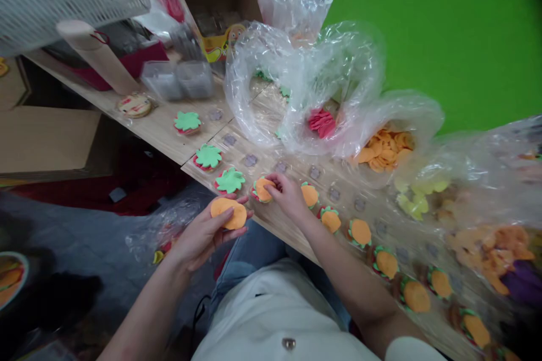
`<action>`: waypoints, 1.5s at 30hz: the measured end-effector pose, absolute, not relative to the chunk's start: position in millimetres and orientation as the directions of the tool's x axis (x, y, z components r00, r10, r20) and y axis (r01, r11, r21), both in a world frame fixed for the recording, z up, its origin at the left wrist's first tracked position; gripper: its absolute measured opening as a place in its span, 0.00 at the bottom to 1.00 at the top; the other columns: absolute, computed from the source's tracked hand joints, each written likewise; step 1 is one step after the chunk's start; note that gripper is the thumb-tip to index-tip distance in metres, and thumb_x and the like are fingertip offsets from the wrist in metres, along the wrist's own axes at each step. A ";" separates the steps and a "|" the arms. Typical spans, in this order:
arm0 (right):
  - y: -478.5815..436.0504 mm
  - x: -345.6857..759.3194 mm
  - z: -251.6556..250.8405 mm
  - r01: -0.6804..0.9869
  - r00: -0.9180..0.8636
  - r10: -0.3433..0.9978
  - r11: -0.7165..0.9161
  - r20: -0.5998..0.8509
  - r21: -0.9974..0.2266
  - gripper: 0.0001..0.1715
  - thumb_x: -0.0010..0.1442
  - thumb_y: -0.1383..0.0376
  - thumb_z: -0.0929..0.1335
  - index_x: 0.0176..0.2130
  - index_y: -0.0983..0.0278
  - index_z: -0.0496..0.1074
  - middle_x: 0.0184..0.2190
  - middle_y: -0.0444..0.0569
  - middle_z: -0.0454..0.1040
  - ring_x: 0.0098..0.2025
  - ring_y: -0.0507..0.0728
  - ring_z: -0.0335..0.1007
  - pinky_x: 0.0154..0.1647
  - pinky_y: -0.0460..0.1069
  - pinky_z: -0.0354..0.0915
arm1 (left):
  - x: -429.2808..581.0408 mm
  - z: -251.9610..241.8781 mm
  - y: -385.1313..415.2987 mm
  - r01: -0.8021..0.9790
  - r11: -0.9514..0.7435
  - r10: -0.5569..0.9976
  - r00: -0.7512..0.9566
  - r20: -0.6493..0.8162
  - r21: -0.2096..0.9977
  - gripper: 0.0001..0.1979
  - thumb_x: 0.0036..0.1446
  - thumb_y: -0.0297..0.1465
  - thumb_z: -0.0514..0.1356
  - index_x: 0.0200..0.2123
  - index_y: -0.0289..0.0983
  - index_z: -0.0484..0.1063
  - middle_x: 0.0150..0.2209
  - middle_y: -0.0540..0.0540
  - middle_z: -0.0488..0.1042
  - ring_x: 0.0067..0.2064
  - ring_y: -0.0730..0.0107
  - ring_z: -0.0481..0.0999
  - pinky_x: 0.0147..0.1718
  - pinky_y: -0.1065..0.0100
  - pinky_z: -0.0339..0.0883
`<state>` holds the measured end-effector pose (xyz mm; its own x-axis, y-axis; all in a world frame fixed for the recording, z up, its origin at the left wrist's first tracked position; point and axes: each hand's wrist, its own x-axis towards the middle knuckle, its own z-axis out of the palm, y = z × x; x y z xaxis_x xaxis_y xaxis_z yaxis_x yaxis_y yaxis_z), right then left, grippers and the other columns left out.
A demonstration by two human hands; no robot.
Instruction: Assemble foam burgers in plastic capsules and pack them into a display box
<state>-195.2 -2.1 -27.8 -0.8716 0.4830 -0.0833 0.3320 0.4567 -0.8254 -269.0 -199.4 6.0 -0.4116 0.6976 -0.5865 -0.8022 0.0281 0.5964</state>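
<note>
Holding a few overlapping orange discs in the left hand, just below and left of frame centre. Partly curled, thumb across the top, fingers underneath and slightly apart; cannot tell exact disc count. Reaching with the right hand to the top disc, also orange, on a layered stack at frame centre, near the table's front edge. Nearly closed, thumb and fingertips touching the disc's right side; cannot tell if gripped or just pressed.

Lined up along the table, slanting from left of centre to lower right: green-topped stacks first, then orange-topped stacks beyond the right hand. Running alongside, slightly higher in frame: small greyish patches.

Lying from upper centre to right: clear plastic bags, with red pieces and orange pieces showing. Farther right, yellow-green pieces; at right edge, something purple, blurred. Filling upper right: green board. At upper left: white basket, pale bottle, clear containers.
</note>
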 end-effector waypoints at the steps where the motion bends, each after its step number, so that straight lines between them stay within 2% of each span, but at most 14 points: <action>1: -2.8 -193.8 -25.7 0.330 -0.871 0.490 0.530 -0.035 -0.781 0.10 0.54 0.65 0.65 0.39 0.63 0.70 0.36 0.48 0.71 0.38 0.55 0.67 0.40 0.51 0.63 | -269.6 5.9 -198.5 -0.825 0.006 0.705 -0.397 -0.588 0.564 0.20 0.53 0.29 0.60 0.50 0.38 0.62 0.56 0.38 0.63 0.52 0.52 0.69 0.42 0.58 0.72; 4: -11.9 -185.9 -12.9 0.347 -0.825 0.556 0.641 0.102 -0.685 0.14 0.56 0.64 0.64 0.44 0.64 0.69 0.42 0.53 0.67 0.44 0.58 0.64 0.46 0.53 0.61 | -272.3 6.1 -194.8 -0.899 -0.093 0.732 -0.353 -0.583 0.428 0.20 0.56 0.32 0.55 0.52 0.36 0.62 0.53 0.36 0.67 0.53 0.53 0.67 0.48 0.54 0.66; 6: -24.9 -182.4 -4.0 0.341 -0.813 0.575 0.595 0.090 -0.728 0.16 0.58 0.61 0.63 0.46 0.63 0.67 0.42 0.53 0.67 0.42 0.57 0.64 0.44 0.52 0.62 | -272.9 6.8 -191.2 -0.911 -0.143 0.725 -0.362 -0.585 0.386 0.19 0.57 0.32 0.53 0.52 0.35 0.62 0.52 0.36 0.68 0.54 0.56 0.67 0.48 0.57 0.66; 11: -59.7 -191.0 1.7 0.290 -0.879 0.462 0.328 -0.116 -0.899 0.13 0.53 0.57 0.67 0.36 0.62 0.69 0.31 0.45 0.69 0.31 0.52 0.65 0.32 0.47 0.63 | -268.5 9.5 -181.8 -0.840 -0.262 0.625 -0.523 -0.580 0.476 0.15 0.57 0.29 0.54 0.49 0.35 0.67 0.50 0.41 0.70 0.50 0.64 0.70 0.44 0.70 0.68; 15: -60.9 -206.4 0.4 0.259 -0.858 0.502 0.236 -0.111 -0.936 0.12 0.50 0.58 0.69 0.27 0.63 0.65 0.29 0.44 0.67 0.32 0.52 0.64 0.31 0.47 0.62 | -277.6 7.1 -187.6 -0.776 -0.368 0.489 -0.631 -0.602 0.513 0.12 0.57 0.26 0.53 0.45 0.33 0.68 0.48 0.39 0.71 0.48 0.63 0.72 0.45 0.64 0.69; 18: -51.2 -224.3 -0.8 0.265 -0.840 0.505 0.062 -0.199 -0.962 0.11 0.51 0.58 0.68 0.31 0.63 0.65 0.26 0.42 0.68 0.28 0.51 0.64 0.29 0.46 0.63 | -292.3 2.0 -203.3 -0.679 -0.371 0.370 -0.734 -0.570 0.633 0.14 0.55 0.24 0.53 0.46 0.35 0.66 0.46 0.39 0.72 0.45 0.60 0.74 0.39 0.60 0.72; 21: -46.1 -248.1 -6.1 0.315 -0.850 0.446 0.002 -0.281 -0.949 0.13 0.51 0.59 0.67 0.36 0.63 0.67 0.27 0.43 0.71 0.28 0.51 0.67 0.29 0.47 0.63 | -301.7 -3.1 -219.8 -0.627 -0.266 0.339 -0.772 -0.538 0.732 0.17 0.53 0.26 0.55 0.47 0.37 0.64 0.41 0.41 0.73 0.39 0.61 0.77 0.32 0.66 0.73; 25: -50.8 -271.7 -18.2 0.297 -0.900 0.400 0.264 -0.176 -0.918 0.09 0.53 0.62 0.66 0.36 0.63 0.69 0.28 0.43 0.71 0.31 0.52 0.68 0.34 0.48 0.64 | -301.5 -8.8 -229.6 -0.653 -0.206 0.390 -0.737 -0.551 0.729 0.20 0.51 0.26 0.58 0.48 0.36 0.63 0.36 0.44 0.74 0.40 0.62 0.76 0.37 0.65 0.71; 28: -56.1 -272.2 -21.3 0.225 -0.928 0.373 0.577 0.008 -0.785 0.07 0.54 0.66 0.65 0.36 0.62 0.70 0.34 0.47 0.70 0.38 0.55 0.66 0.42 0.51 0.63 | -299.7 -14.1 -229.7 -0.649 -0.158 0.426 -0.725 -0.542 0.745 0.19 0.48 0.28 0.62 0.45 0.37 0.64 0.39 0.46 0.73 0.40 0.67 0.75 0.40 0.67 0.70; 30: -59.4 -266.1 -18.1 0.210 -0.921 0.380 0.673 0.089 -0.709 0.09 0.55 0.66 0.64 0.39 0.63 0.70 0.39 0.51 0.68 0.43 0.57 0.64 0.46 0.54 0.61 | -300.1 -16.9 -228.7 -0.628 -0.142 0.430 -0.735 -0.524 0.765 0.18 0.47 0.30 0.64 0.43 0.36 0.67 0.40 0.46 0.73 0.38 0.71 0.74 0.39 0.70 0.69; 33: -65.8 -259.5 -11.0 0.205 -0.905 0.417 0.601 0.085 -0.772 0.15 0.56 0.61 0.65 0.44 0.63 0.68 0.41 0.53 0.67 0.43 0.58 0.64 0.46 0.54 0.62 | -304.3 -17.1 -225.8 -0.571 -0.112 0.426 -0.767 -0.480 0.813 0.19 0.45 0.34 0.65 0.42 0.36 0.69 0.38 0.47 0.73 0.37 0.72 0.73 0.37 0.73 0.67; 38: -70.4 -291.1 -11.7 0.223 -0.954 0.239 0.154 -0.182 -0.963 0.17 0.55 0.57 0.65 0.43 0.62 0.66 0.30 0.44 0.72 0.30 0.52 0.68 0.31 0.47 0.64 | -331.8 -13.3 -215.4 -0.463 -0.056 0.405 -0.820 -0.404 0.884 0.20 0.45 0.38 0.64 0.42 0.34 0.70 0.37 0.44 0.74 0.34 0.69 0.73 0.32 0.71 0.67; 42: -61.5 -335.0 -15.0 0.271 -0.912 0.395 0.376 -0.111 -0.886 0.17 0.53 0.61 0.67 0.43 0.62 0.64 0.27 0.42 0.70 0.28 0.52 0.67 0.31 0.47 0.62 | -363.6 -20.0 -210.4 -0.194 0.046 0.174 -0.964 -0.199 0.980 0.19 0.49 0.38 0.61 0.43 0.36 0.69 0.38 0.43 0.73 0.36 0.66 0.73 0.32 0.69 0.67; 45: -57.8 -348.7 -18.8 0.253 -0.932 0.363 0.672 0.012 -0.696 0.11 0.54 0.64 0.66 0.40 0.62 0.67 0.30 0.45 0.70 0.33 0.54 0.66 0.36 0.50 0.61 | -372.5 -28.7 -210.3 0.093 0.239 0.158 -0.986 0.056 0.967 0.14 0.51 0.35 0.59 0.40 0.37 0.72 0.43 0.41 0.72 0.46 0.60 0.70 0.48 0.62 0.62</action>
